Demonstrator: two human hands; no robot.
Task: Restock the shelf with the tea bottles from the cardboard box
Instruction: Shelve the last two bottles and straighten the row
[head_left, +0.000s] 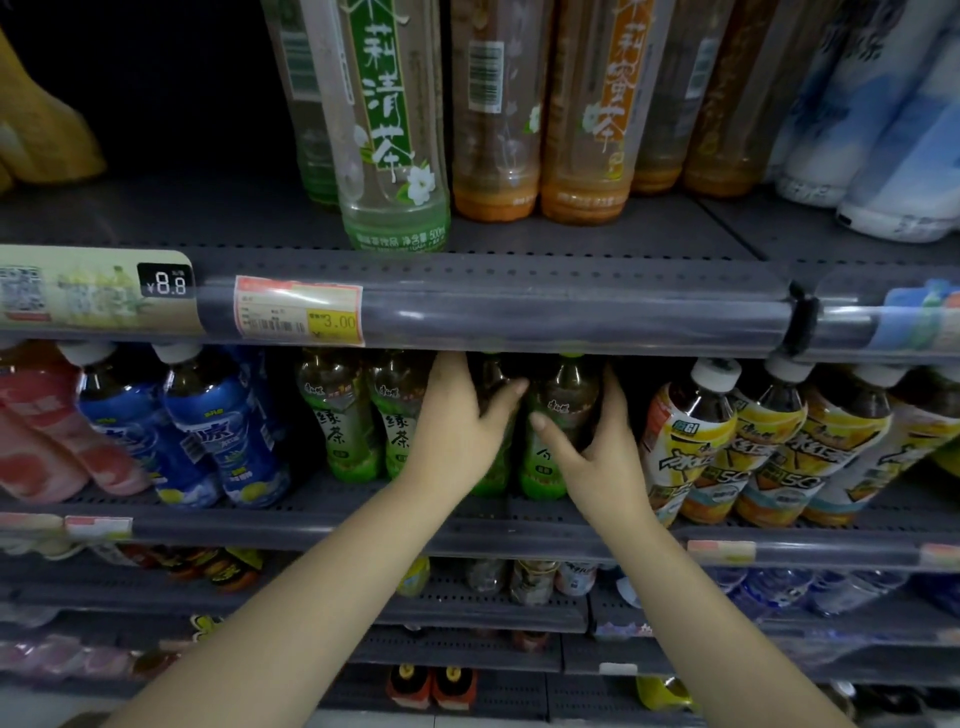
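Observation:
Two green tea bottles stand on the middle shelf (363, 525) under my hands. My left hand (460, 426) wraps the left green tea bottle (496, 384), whose body is mostly hidden by the hand. My right hand (597, 447) grips the right green tea bottle (563, 400), thumb across its green label. Two more green tea bottles (363, 415) stand just to the left. The cardboard box is out of view.
Yellow iced tea bottles (727, 447) crowd the right of the same shelf; blue-labelled bottles (218, 426) and pink ones (47, 431) fill the left. The upper shelf rail (519, 306) hangs just above the bottle caps. Jasmine tea bottles (384, 119) stand above.

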